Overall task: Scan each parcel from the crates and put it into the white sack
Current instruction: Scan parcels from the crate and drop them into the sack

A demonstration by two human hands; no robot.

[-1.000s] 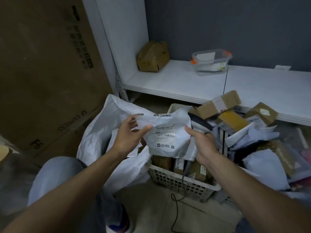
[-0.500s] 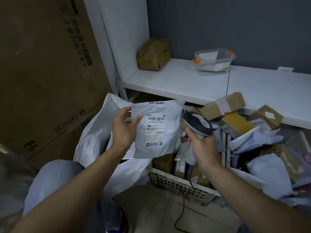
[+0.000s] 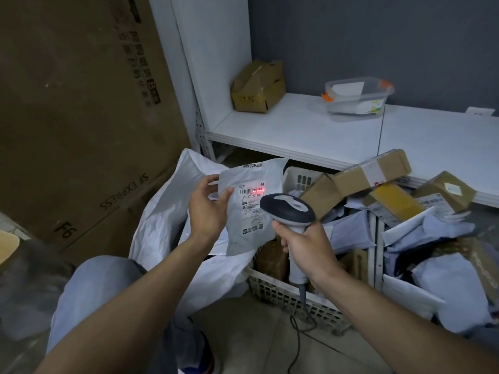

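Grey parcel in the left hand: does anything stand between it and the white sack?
Nothing visible does. The left hand holds the grey parcel at the open mouth of the white sack; the scanner in the right hand is toward the crate.

We hold the grey parcel (image 3: pixel 251 211) upright in the left hand (image 3: pixel 209 209), which pinches its left edge. The white sack (image 3: pixel 162 211) shows below and to the left of it. The right hand (image 3: pixel 305 249) grips the handle of the scanner (image 3: pixel 287 209), whose head faces the label. A red line crosses the barcode (image 3: pixel 255 190). The crate (image 3: pixel 283 292) beside the sack holds cardboard boxes (image 3: pixel 372 174) and mailers. The scanner cable (image 3: pixel 298 333) trails to the floor.
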